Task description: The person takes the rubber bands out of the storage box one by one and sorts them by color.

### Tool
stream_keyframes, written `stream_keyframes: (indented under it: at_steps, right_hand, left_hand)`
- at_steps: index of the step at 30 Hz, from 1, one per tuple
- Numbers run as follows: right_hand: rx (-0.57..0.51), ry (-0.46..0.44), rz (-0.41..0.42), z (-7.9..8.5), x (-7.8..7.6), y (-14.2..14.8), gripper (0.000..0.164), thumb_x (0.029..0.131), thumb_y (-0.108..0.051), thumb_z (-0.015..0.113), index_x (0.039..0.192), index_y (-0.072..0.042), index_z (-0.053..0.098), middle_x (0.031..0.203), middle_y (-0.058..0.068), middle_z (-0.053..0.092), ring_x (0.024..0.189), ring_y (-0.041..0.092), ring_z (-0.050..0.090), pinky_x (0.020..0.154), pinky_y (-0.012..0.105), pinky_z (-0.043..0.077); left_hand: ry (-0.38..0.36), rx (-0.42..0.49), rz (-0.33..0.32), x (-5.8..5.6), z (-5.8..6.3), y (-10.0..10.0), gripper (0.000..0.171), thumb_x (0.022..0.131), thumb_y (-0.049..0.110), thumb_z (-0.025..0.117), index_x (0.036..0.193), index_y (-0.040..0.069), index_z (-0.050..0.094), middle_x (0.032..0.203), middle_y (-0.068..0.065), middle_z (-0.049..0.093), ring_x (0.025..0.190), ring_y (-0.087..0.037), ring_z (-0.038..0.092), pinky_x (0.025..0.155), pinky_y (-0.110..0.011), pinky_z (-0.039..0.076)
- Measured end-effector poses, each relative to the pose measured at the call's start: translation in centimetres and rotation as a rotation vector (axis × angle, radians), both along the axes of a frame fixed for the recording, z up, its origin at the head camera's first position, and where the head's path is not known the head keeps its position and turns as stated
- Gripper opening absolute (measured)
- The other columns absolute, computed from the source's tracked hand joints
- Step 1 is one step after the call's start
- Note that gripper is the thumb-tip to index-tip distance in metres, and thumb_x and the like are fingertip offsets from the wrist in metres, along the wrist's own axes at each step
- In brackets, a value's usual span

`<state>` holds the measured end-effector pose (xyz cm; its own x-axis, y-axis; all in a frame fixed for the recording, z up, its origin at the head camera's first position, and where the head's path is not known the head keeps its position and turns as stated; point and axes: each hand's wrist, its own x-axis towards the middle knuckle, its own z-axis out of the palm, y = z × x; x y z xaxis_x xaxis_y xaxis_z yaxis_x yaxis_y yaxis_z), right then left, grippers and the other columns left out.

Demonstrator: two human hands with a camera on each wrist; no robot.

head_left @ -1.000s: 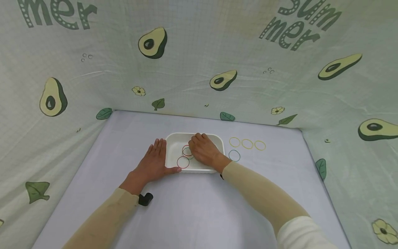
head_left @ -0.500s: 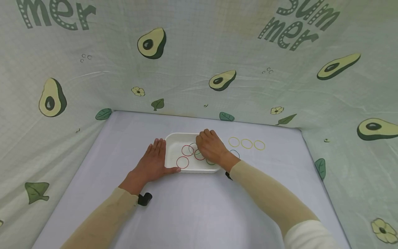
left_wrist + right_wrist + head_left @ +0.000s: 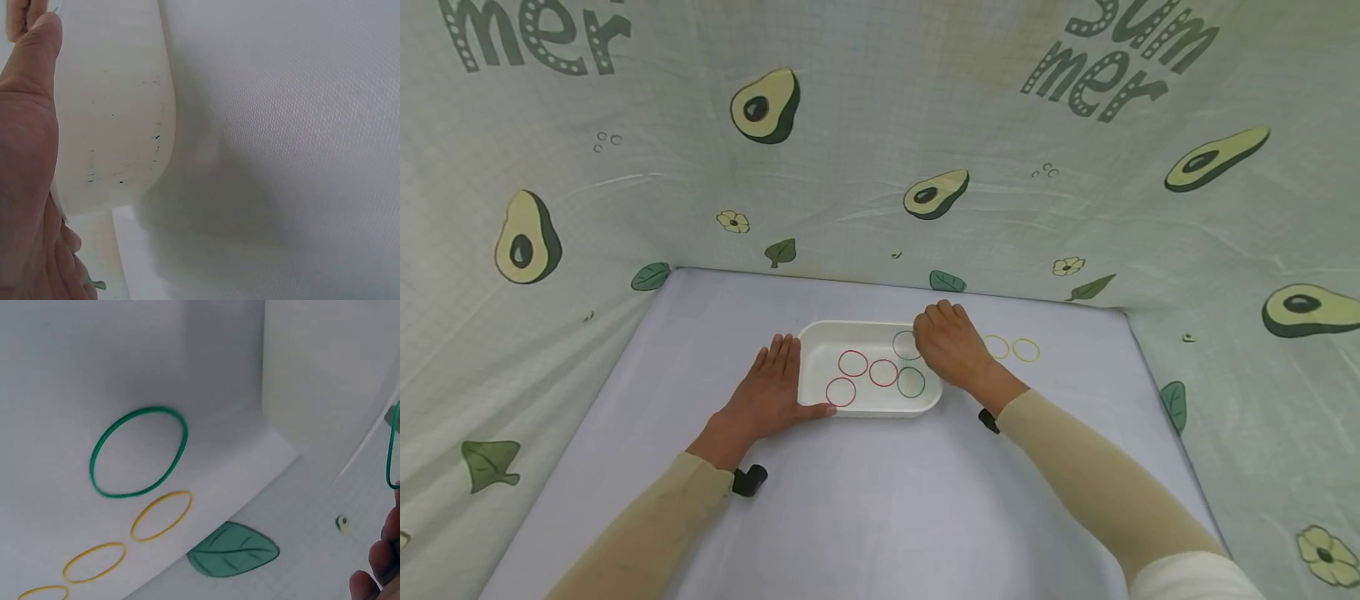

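Note:
A white tray (image 3: 850,331) lies on the table, with three red rubber bands (image 3: 883,358) and a green rubber band (image 3: 912,367) on its floor. My left hand (image 3: 766,398) lies against the tray's left end, fingers straight and thumb along its front edge; the left wrist view shows the thumb (image 3: 31,59) beside the tray's outer wall (image 3: 115,125). At the tray's back right corner, my right hand (image 3: 951,346) pinches another green rubber band (image 3: 390,456), which hangs from the fingertips over the tray.
To the right of the tray, one more green rubber band (image 3: 92,464) and three yellow rubber bands (image 3: 134,528) lie on the white table; in the head view the right hand hides some of them. Behind the table hangs a cloth (image 3: 850,150) with avocado prints.
My right hand has moved right across the tray with the green rubber band, uncovering a red and a green band on its floor. The left hand has stayed in place.

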<state>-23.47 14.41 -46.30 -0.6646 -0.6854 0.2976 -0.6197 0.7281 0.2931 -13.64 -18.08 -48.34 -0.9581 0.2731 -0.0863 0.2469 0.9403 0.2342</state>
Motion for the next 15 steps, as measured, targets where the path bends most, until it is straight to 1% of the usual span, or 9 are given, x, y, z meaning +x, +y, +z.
stream_keyframes:
  at_steps: [4, 8, 15]
  right_hand:
    - [-0.009, -0.018, -0.055, 0.6, 0.0, 2.6, 0.021, 0.11, -0.018, 0.054, 0.096, -0.003, 0.06, 0.089, 0.011, 0.055, 0.09, 0.031, 0.049, 0.076, 0.039, 0.043]
    - [-0.048, -0.014, -0.073, 0.9, 0.2, 5.5, 0.019, 0.108, -0.014, 0.056, 0.096, -0.001, 0.061, 0.086, 0.012, 0.054, 0.088, 0.032, 0.049, 0.074, 0.04, 0.042]
    - [-0.104, 0.003, -0.102, 0.3, 1.0, 9.8, 0.014, 0.103, -0.008, 0.062, 0.094, 0.002, 0.062, 0.082, 0.013, 0.054, 0.087, 0.036, 0.051, 0.071, 0.042, 0.039]
  left_hand:
    - [-0.009, 0.005, 0.004, 0.0, 0.1, 0.1, 0.131, 0.088, 0.077, 0.067, 0.163, -0.015, 0.009, 0.172, -0.033, 0.013, 0.162, -0.048, 0.008, 0.131, -0.059, 0.015]
    - [-0.013, 0.011, 0.005, 0.0, 0.0, 0.1, 0.131, 0.089, 0.077, 0.067, 0.163, -0.014, 0.009, 0.172, -0.033, 0.013, 0.162, -0.048, 0.008, 0.131, -0.06, 0.015]
    - [-0.017, 0.028, 0.005, -0.1, -0.1, 0.0, 0.13, 0.089, 0.076, 0.067, 0.163, -0.015, 0.008, 0.172, -0.033, 0.012, 0.162, -0.048, 0.007, 0.131, -0.06, 0.014]
